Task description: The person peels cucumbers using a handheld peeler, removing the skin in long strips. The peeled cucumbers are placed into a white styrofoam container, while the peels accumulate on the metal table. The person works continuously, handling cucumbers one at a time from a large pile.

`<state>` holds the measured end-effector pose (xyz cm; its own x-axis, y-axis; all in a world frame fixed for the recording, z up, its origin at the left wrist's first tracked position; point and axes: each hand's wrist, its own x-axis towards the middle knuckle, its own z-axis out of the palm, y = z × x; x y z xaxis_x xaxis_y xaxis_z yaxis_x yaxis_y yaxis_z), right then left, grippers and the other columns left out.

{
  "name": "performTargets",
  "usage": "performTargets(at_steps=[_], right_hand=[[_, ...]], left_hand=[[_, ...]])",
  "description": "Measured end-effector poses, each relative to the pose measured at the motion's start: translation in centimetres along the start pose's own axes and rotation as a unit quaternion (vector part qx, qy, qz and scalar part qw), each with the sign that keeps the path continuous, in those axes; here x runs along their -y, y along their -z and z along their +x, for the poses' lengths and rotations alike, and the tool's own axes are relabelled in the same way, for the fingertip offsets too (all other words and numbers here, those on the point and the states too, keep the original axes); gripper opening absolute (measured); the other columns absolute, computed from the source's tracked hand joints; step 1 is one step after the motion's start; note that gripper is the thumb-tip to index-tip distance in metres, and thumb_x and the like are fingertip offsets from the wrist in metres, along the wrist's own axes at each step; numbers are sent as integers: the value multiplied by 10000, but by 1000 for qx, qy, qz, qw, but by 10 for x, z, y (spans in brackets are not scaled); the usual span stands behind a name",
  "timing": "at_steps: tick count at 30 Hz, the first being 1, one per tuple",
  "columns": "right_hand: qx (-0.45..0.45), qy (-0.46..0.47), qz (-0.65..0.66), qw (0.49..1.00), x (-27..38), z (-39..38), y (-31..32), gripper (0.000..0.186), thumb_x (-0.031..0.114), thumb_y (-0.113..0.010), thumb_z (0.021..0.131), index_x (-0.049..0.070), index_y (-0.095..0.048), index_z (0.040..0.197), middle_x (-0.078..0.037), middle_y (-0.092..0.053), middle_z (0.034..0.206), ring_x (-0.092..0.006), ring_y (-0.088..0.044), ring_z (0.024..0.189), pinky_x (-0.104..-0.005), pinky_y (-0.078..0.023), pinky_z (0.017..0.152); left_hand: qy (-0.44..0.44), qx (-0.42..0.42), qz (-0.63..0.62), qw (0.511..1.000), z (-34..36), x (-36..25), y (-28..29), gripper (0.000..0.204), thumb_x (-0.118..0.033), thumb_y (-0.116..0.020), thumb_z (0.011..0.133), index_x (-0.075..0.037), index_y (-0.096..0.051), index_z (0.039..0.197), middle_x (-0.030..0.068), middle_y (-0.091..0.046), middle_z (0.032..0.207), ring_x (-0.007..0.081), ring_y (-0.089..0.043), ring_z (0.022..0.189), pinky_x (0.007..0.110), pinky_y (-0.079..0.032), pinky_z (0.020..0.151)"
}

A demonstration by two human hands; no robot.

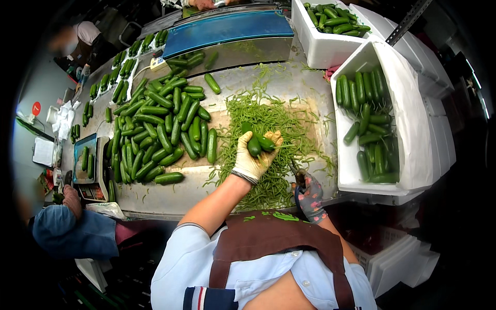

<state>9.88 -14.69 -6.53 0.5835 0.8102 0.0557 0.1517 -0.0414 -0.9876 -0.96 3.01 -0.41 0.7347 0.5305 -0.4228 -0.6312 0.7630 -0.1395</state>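
Here, a gloved left hand point(253, 161) holds cucumbers point(253, 146) above a bed of thin green strips point(258, 111)

A broad metal table point(320, 88) fills the middle of the scene. On its right side sits a long white foam box point(361, 191) with more cucumbers laid in it, and a second white foam box point(319, 51), also holding cucumbers, stands at the far right. A blue-topped panel point(232, 33) crosses the far side. Left of centre, a large pile of cucumbers point(155, 110) spreads over the table; the strips lie to the right of it, scattered loosely toward their edges. At the left, a person in blue point(72, 232) has one hand point(72, 200) near a scale point(93, 192), which carries a few cucumbers.

The left hand, in a pale, stained glove, is raised over the strips between the pile and the long box. Its fingers curl around at least two cucumbers, their near ends pointing toward the wearer; the palm hides part of them. The right hand point(310, 196), in a grey patterned glove, is at the near right edge of the strips, its fingers closed round a dark cutting tool point(295, 170) that looks like scissors. The tool points away from the wearer, apart from the held cucumbers; how far its blades are spread, I cannot tell.
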Motion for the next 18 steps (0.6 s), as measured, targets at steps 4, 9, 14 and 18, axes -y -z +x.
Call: performTargets(at_steps=[4,9,14,18], right_hand=[[0,79,-161,984,1,8,-8,384,166,-621,687,14,-527,1027,-116,-547,815,-227,-551,734,-277,-439,644],[-4,6,-72,997,1,10,-11,328,154,-614,688,3,-549,972,-123,-580,811,-223,-570,699,-286,-447,618],[15,54,-199,978,28,4,-7,284,136,-590,698,34,-557,962,-123,-580,807,-245,-574,713,-297,-451,625],[46,108,-266,957,23,2,-9,388,142,-566,647,64,-526,1025,-125,-558,833,-294,-544,728,-344,-447,628]], left_hand=[[13,-25,2,1000,-4,15,0,542,-272,-552,721,68,-356,1094,236,-453,1099,317,-488,994,447,-375,917],[14,-37,23,999,-2,21,9,545,-286,-549,736,67,-341,1095,247,-402,1155,340,-420,1073,456,-368,915],[-3,-58,-2,998,-3,20,3,535,-279,-541,753,64,-321,1099,240,-382,1163,345,-408,1084,465,-373,909],[-2,-53,7,999,1,26,4,501,-278,-532,767,62,-330,1075,235,-399,1138,342,-410,1084,483,-383,896]])
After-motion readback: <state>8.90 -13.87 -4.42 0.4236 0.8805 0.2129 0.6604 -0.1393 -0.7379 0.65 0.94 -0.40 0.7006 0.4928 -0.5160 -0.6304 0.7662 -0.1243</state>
